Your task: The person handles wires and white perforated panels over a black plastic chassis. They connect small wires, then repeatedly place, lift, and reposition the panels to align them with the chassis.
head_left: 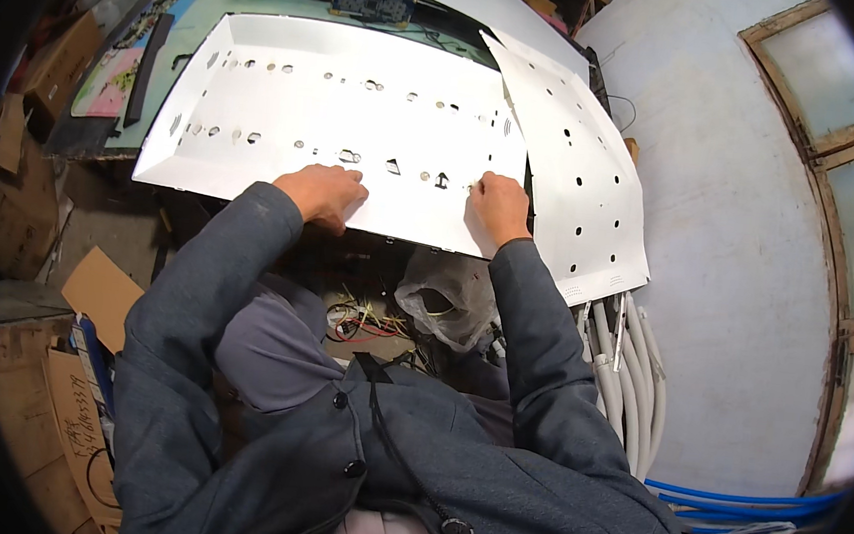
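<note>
A shallow white tray-like panel point(289, 111) with slanted side walls and two rows of holes lies across the table before me. My left hand point(324, 197) is closed over its near edge, left of the middle, with the fingertips bent inward and partly hidden. Toward the panel's right end, my right hand point(501, 210) has its fingers curled together against the white surface beside a row of holes. What those fingers pinch, if anything, is hidden. Right of this hand hangs a loose white sheet point(593, 200) with round black holes, overlapping the panel's right side.
A blue circuit board point(373, 2) and a dark strip point(149, 69) lie on the table. Below the panel are a clear plastic bag point(448, 299) and tangled wires point(367, 323). Cardboard boxes point(65, 58) stand left; white tubes point(628, 383) and blue pipes point(749, 506) are by the right wall.
</note>
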### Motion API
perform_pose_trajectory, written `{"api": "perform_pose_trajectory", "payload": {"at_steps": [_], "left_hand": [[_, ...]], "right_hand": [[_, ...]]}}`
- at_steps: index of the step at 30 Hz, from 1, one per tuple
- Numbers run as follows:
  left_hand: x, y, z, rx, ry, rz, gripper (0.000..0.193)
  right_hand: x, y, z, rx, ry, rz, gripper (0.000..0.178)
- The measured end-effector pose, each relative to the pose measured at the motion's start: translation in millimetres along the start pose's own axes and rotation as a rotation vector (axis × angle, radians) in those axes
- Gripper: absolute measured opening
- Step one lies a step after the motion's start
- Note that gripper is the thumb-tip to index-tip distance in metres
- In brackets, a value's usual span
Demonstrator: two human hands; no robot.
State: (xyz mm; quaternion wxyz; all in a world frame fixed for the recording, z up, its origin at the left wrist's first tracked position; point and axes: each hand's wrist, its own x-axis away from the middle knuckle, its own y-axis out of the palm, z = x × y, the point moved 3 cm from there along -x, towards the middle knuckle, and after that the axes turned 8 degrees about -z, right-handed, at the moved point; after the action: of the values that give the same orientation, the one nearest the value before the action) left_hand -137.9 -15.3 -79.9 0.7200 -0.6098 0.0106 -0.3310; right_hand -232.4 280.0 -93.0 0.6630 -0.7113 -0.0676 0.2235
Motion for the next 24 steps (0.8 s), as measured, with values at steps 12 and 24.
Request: {"api": "perform_pose_trajectory", "payload": {"at_steps": [12,24], "left_hand": [[0,-4,2,0.04,-0.036,-0.123,0.073],[-3,-1,0,0.022,-0.035,-0.109,0.068]], "right_hand": [[57,-62,-53,-0.57,-0.465,-0.853,0.023],[-30,18,-73,-0.414,0.037,-0.193,0.017]]}}
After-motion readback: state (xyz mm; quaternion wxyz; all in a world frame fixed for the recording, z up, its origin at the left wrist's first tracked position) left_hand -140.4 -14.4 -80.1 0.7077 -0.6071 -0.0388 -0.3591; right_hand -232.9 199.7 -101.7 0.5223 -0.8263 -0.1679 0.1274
